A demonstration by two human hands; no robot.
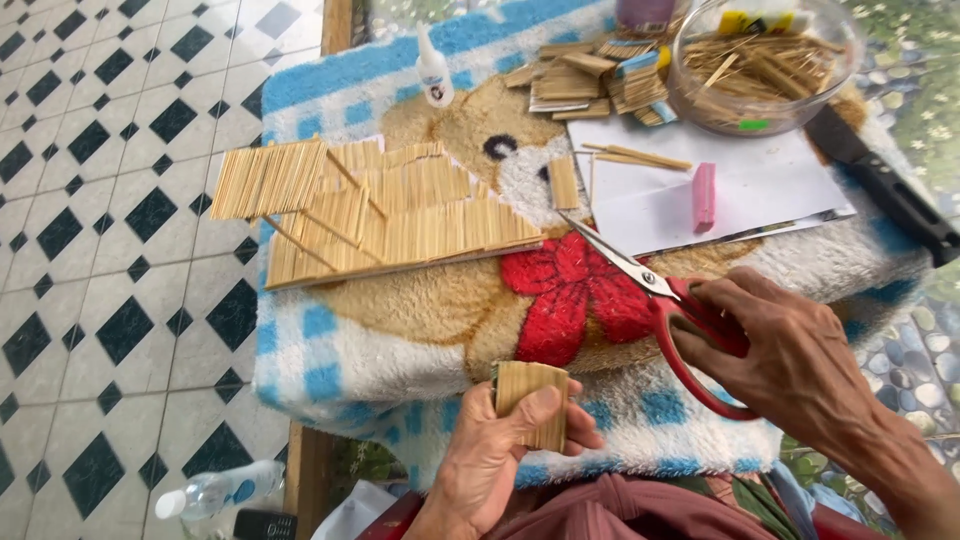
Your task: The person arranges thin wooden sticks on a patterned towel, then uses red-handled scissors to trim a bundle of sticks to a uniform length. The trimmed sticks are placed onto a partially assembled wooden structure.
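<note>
1. In the head view, much of the work looks already done, as a judgement: a large flat panel of sticks (385,215) lies on the far left part of the towel (420,320), made of many thin pale sticks set side by side, with some thin cross sticks over it. Several smaller glued pieces (585,80) are piled at the far side.
2. What remains seems to be more small pieces: the clear round bowl (765,65) at the far right holds many loose sticks.
3. The left hand (500,450), near the person, pinches a small stick panel (530,400) between thumb and fingers; the panel stands almost upright over the near edge of the towel.
4. The right hand (800,360) holds red-handled scissors (660,300); the fingers are through the loops, and the metal blades are together, pointing far-left.
5. The towel is thick and fluffy, blue-white checked, with a bear picture and a red bow.
6. A white paper sheet (760,190) carries a pink block (704,196); a small glue bottle (434,70) lies further left.
</note>
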